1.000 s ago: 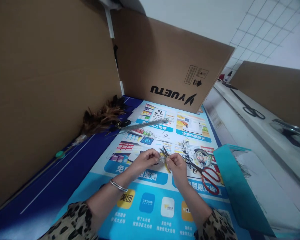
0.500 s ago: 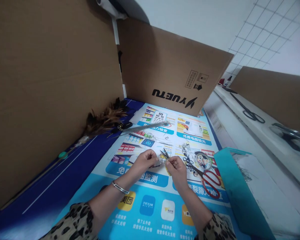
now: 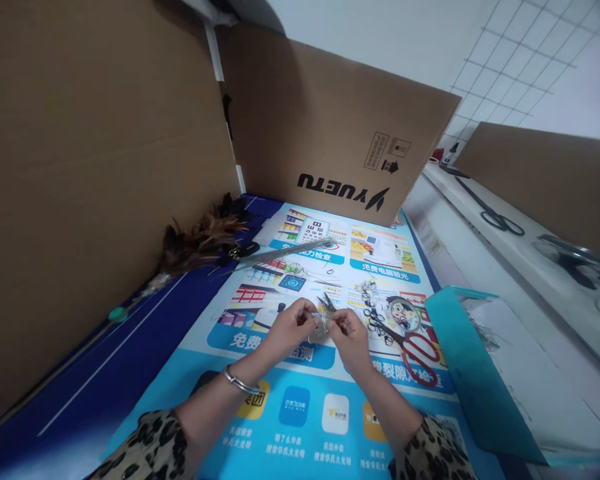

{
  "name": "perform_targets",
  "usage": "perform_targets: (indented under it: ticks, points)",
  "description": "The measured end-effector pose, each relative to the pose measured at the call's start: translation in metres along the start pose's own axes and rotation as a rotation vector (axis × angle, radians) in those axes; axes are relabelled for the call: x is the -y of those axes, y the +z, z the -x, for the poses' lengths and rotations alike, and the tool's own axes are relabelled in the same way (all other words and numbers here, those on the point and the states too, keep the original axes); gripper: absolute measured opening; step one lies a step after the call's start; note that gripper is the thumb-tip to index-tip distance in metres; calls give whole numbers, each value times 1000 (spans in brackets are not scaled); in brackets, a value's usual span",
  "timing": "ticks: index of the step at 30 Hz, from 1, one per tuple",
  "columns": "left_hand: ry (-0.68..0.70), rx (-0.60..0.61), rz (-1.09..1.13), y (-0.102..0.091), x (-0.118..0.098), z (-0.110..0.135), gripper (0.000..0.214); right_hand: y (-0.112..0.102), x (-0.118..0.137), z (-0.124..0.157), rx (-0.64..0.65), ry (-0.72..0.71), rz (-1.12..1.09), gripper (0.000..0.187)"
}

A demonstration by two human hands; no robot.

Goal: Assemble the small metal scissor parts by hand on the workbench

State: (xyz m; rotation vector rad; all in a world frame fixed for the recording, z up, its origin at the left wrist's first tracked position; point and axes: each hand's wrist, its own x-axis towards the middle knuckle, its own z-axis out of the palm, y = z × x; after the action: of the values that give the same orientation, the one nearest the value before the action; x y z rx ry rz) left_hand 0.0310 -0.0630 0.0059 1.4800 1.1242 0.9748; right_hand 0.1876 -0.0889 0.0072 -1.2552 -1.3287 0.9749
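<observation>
Close together above the printed sheet, both hands are pinched around a small thin wire piece [image 3: 324, 320]. My left hand [image 3: 296, 322] holds its left side between thumb and fingers, and my right hand [image 3: 349, 331] grips the right side. Fine strands of it loop down between the fingertips, though its exact shape is too small to make out. Just beyond the fingers lie small pliers [image 3: 326, 303], jaws apart, their handles partly hidden. To the right of my right hand are a pile of small bent wire pieces [image 3: 370, 293] and red-handled scissors [image 3: 420, 359].
A bundle of straight wires [image 3: 290, 252] lies farther back on the printed sheet [image 3: 260, 427]. A feather duster [image 3: 200, 233] rests along the left cardboard wall [image 3: 105, 133]. At right stands a teal box [image 3: 480, 380]; more scissors [image 3: 503, 220] lie on a white surface beyond.
My fingertips have drawn slightly closer together around the wire piece, and the yellow bit by my right hand no longer shows. The whole view has shifted a little.
</observation>
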Motion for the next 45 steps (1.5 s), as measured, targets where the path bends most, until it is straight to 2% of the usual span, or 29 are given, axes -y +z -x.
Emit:
perform_targets:
  ticks: [6, 11, 15, 17, 20, 24, 27, 33, 39, 45]
  points:
    - [55, -87, -284, 0, -3, 6, 7, 2, 6, 4, 40, -19, 54, 10]
    - [85, -208, -432, 4, -4, 6, 19, 7, 2, 7, 53, -37, 59, 7]
    - [136, -222, -475, 7, -5, 3, 27, 10, 1, 8, 58, -33, 59, 8]
    - [131, -189, -388, 7, -5, 0, 26, 9, 1, 7, 48, -22, 45, 10]
    - [84, -80, -120, 5, -5, -2, 23, 6, 2, 4, 32, 8, 0, 11]
    - [-60, 73, 283, -3, -9, -1, 24, 1, 0, 2, 3, 37, -83, 12]
    - [-164, 125, 450, -7, -12, 2, 23, 0, -2, 0, -4, 61, -126, 14]
    - [-254, 155, 584, -8, -9, 0, 21, -1, -2, -1, -45, 75, -167, 15]
    - [-265, 198, 606, -9, -8, -1, 20, -3, 1, -2, -55, 78, -188, 14]
    - [-263, 101, 521, -11, -11, 1, 20, -4, 1, -1, -49, 60, -206, 11]
